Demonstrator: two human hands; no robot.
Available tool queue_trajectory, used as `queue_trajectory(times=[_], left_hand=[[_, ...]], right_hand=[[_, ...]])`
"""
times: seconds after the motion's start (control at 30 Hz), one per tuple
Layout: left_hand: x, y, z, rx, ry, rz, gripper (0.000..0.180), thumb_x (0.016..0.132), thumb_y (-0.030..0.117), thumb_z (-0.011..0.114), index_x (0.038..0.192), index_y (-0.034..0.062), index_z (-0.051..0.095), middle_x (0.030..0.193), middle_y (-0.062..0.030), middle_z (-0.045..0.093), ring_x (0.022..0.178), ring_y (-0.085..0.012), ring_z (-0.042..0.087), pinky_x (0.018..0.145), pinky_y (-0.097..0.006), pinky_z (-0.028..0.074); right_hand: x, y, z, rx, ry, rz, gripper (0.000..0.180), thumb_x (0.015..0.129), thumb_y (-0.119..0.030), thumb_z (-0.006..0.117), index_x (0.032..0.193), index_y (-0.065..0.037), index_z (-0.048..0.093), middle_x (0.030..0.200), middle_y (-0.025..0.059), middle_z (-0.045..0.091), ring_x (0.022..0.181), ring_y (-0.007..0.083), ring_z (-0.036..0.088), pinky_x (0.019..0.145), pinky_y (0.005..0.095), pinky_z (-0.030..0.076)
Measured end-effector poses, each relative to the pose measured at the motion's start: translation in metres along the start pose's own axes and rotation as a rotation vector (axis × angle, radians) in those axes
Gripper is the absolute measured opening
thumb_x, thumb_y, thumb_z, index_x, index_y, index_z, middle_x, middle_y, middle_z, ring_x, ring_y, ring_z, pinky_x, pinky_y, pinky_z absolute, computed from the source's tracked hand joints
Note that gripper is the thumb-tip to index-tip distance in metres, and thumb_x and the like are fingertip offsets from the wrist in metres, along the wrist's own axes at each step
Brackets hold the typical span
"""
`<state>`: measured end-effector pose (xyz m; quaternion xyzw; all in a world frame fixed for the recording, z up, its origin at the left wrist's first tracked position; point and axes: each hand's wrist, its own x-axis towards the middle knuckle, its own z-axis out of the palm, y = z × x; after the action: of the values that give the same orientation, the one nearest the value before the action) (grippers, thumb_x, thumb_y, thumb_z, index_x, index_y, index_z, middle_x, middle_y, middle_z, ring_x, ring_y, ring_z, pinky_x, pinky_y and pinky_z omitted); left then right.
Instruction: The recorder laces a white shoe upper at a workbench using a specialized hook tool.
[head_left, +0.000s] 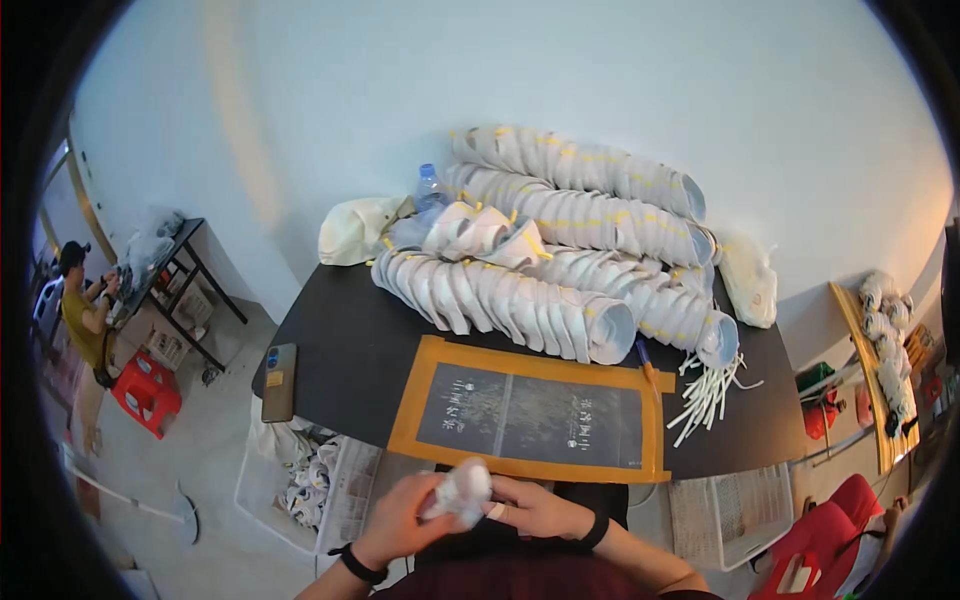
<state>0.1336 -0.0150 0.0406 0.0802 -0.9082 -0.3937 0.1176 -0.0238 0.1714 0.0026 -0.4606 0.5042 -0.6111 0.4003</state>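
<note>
My left hand (398, 518) is closed round a small, bunched white piece (464, 494) that looks soft, just off the table's near edge. My right hand (542, 512) meets it from the other side, thumb and fingers pinching at its edge. The piece's exact kind does not show. Right beyond my hands, a clear sheet with white print (530, 415), framed in orange-yellow tape, lies on the dark table (335, 330). Behind the sheet lie long rows of nested white curved pieces (500, 305) with yellow tabs.
A phone (280, 382) lies at the table's left edge. White strips (708, 400) and a pen (645, 358) lie on the right. Plastic crates (345, 500) (735, 510) stand below. At the far left, a person (88, 310) works by another table, near a red stool (147, 392).
</note>
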Motion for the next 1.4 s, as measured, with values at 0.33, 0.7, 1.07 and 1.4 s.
queue_trajectory(times=[0.33, 0.7, 1.07, 1.4], left_hand=[[-0.068, -0.148, -0.116, 0.719, 0.342, -0.422, 0.044, 0.076, 0.016, 0.074, 0.113, 0.0008, 0.056, 0.113, -0.0182, 0.058, 0.105, -0.0359, 0.056, 0.086, -0.044, 0.048], [-0.043, -0.139, -0.022, 0.537, 0.053, -0.088, 0.024, 0.082, 0.018, 0.066, 0.103, 0.0064, 0.063, 0.1, -0.0161, 0.064, 0.087, -0.0383, 0.064, 0.074, -0.049, 0.052], [0.009, -0.029, 0.027, 0.327, -0.187, 0.271, 0.024, 0.082, 0.016, 0.07, 0.104, 0.0075, 0.066, 0.104, -0.0121, 0.066, 0.089, -0.0322, 0.066, 0.074, -0.04, 0.055], [0.042, 0.002, 0.025, -0.381, 0.09, 0.007, 0.039, 0.089, 0.003, 0.062, 0.128, 0.0049, 0.057, 0.13, -0.0122, 0.058, 0.114, -0.0221, 0.058, 0.086, -0.032, 0.053]], right_hand=[[-0.019, -0.01, -0.03, 0.012, 0.214, 0.331, 0.034, 0.101, -0.013, 0.051, 0.134, -0.003, 0.049, 0.116, 0.0068, 0.065, 0.109, 0.0118, 0.057, 0.097, 0.0277, 0.044], [0.004, -0.064, -0.135, -1.111, 0.886, 0.104, 0.024, 0.084, -0.011, 0.063, 0.107, -0.006, 0.063, 0.11, 0.0165, 0.06, 0.095, 0.0353, 0.064, 0.08, 0.0413, 0.052], [0.014, -0.04, -0.201, -1.162, 1.066, 0.097, 0.017, 0.088, -0.004, 0.057, 0.105, -0.005, 0.06, 0.102, 0.0141, 0.062, 0.084, 0.0316, 0.066, 0.072, 0.0412, 0.052], [-0.043, -0.121, -0.132, -0.077, 0.519, 0.224, 0.016, 0.095, -0.013, 0.055, 0.109, -0.006, 0.059, 0.092, -0.0023, 0.059, 0.081, 0.0048, 0.052, 0.069, 0.0222, 0.044]])
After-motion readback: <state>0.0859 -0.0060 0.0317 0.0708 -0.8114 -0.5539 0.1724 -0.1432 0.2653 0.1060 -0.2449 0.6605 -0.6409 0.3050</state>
